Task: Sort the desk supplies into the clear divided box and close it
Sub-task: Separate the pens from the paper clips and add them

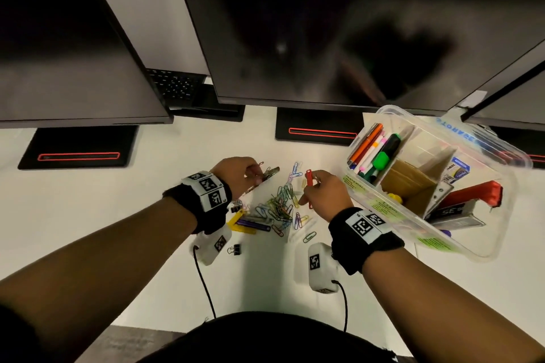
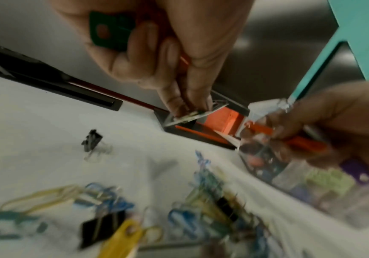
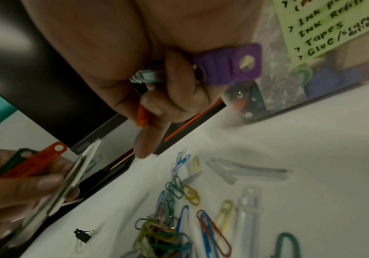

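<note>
Purple clip, unseen from head view, sits clamped in right-hand fingers.

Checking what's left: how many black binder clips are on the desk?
2: one black binder clip lies alone nearest the person; another sits beside the yellow tag. The paper clip pile may hide more.

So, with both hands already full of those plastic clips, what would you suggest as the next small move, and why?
Probably carry the right hand over to the open clear divided box and drop its clips in. It already grips an orange clip and a purple one, the box sits just to its right, and the left hand holds several too, while loose paper clips remain on the desk.
</note>
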### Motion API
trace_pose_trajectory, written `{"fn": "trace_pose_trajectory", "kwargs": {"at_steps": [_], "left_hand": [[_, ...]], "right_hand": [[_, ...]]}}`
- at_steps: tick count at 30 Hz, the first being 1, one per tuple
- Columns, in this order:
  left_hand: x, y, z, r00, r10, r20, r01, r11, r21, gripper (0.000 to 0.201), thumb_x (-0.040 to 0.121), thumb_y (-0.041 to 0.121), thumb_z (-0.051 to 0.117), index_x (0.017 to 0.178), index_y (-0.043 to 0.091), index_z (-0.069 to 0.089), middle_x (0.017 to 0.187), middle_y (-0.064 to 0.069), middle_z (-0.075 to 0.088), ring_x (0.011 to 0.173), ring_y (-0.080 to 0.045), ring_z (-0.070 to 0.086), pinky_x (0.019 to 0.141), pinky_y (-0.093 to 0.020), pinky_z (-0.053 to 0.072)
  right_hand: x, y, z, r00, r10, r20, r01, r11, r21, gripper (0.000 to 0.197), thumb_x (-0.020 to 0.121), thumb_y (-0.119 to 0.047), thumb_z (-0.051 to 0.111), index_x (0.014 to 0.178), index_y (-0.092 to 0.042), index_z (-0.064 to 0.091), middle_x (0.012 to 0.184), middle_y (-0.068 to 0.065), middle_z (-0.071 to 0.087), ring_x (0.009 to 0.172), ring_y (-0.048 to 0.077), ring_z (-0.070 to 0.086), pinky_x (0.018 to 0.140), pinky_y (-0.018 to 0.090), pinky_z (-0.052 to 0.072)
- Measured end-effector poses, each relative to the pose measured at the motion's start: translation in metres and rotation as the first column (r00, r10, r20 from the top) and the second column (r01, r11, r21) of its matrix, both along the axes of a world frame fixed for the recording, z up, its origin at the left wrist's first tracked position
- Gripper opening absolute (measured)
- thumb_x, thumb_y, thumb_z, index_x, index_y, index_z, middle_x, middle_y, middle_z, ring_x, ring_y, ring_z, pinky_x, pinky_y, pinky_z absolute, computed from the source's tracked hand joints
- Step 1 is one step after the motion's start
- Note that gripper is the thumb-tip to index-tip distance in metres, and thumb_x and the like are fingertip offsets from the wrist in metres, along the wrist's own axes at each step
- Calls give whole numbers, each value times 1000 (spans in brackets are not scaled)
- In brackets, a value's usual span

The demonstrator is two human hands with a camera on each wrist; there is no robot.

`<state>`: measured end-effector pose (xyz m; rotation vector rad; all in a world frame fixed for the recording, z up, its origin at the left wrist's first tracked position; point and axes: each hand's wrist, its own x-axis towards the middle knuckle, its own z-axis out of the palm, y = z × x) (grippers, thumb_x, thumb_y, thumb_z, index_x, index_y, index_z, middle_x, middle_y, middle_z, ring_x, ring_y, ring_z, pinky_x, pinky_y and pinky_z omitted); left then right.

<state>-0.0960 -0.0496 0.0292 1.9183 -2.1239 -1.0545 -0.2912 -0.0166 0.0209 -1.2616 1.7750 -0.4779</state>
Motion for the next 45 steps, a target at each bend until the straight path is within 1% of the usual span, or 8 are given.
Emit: {"fn": "trace_pose_trajectory", "kwargs": {"at_steps": [9, 15, 23, 28, 32, 38, 42, 45], "left_hand": [[-13, -4, 22, 879, 289, -380, -111, 898, 426, 13, 94, 13, 51, 92, 16, 62, 72, -8, 47, 47, -11, 26, 37, -14, 24], [-36, -1, 35, 828, 371, -420, -138, 861, 489, 14, 94, 8, 49, 86, 16, 57, 66, -4, 41, 44, -7, 27, 37, -14, 22], [-117, -24, 93, 745, 425, -515, -142, 854, 500, 21, 88, 12, 53, 96, 3, 70, 68, -2, 58, 49, -7, 36, 32, -11, 23], [-190, -32, 102, 734, 462, -498, -47, 765, 642, 29, 90, 15, 42, 75, 6, 65, 45, 3, 53, 29, -3, 40, 30, -6, 24], [-234, -34, 104, 749, 467, -470, -20, 725, 688, 34, 96, 18, 33, 73, 5, 55, 37, 1, 53, 24, -5, 47, 26, -8, 30], [-268, -33, 106, 661, 562, -498, 13, 654, 756, 31, 96, 29, 44, 112, 3, 40, 94, -12, 53, 81, -26, 61, 49, -35, 57], [-272, -37, 107, 616, 586, -526, 62, 629, 775, 27, 99, 27, 39, 95, 1, 47, 92, -17, 51, 84, -30, 57, 74, -38, 49], [-260, -39, 106, 618, 567, -544, 40, 669, 742, 47, 99, 28, 37, 139, 4, 32, 140, -27, 39, 127, -39, 46, 100, -39, 43]], "right_hand": [[-4, -1, 37, 987, 12, 163, -12, 1000, -4, 21, 90, -5, 41, 104, -4, 58, 58, 5, 58, 52, 17, 52, 63, 34, 44], [-10, 4, 58, 960, -18, 279, 13, 1000, 20, 21, 89, 2, 36, 98, -7, 53, 64, 7, 59, 44, 17, 46, 34, 15, 32], [-92, -12, 93, 770, -435, 467, 447, 890, 91, 20, 92, 0, 39, 77, -6, 51, 61, 10, 52, 31, 9, 41, 29, 13, 23], [-155, -19, 87, 630, -639, 441, 597, 762, 251, 20, 93, -3, 37, 74, -8, 42, 62, 11, 46, 26, 9, 37, 27, 11, 23], [-174, -21, 88, 560, -661, 500, 610, 737, 291, 16, 94, -4, 38, 79, -3, 44, 54, 13, 48, 43, 22, 46, 28, 18, 41], [-187, -23, 95, 494, -628, 601, 605, 745, 281, 22, 96, -13, 41, 115, -2, 44, 78, 16, 51, 63, 32, 57, 37, 38, 54], [-195, -25, 95, 455, -656, 603, 631, 715, 301, 25, 96, -11, 42, 121, -7, 41, 92, 18, 51, 87, 38, 60, 69, 46, 57], [-193, -27, 93, 476, -682, 555, 661, 694, 286, 19, 94, -12, 44, 112, -6, 44, 102, 21, 52, 95, 39, 58, 54, 35, 55]]}}
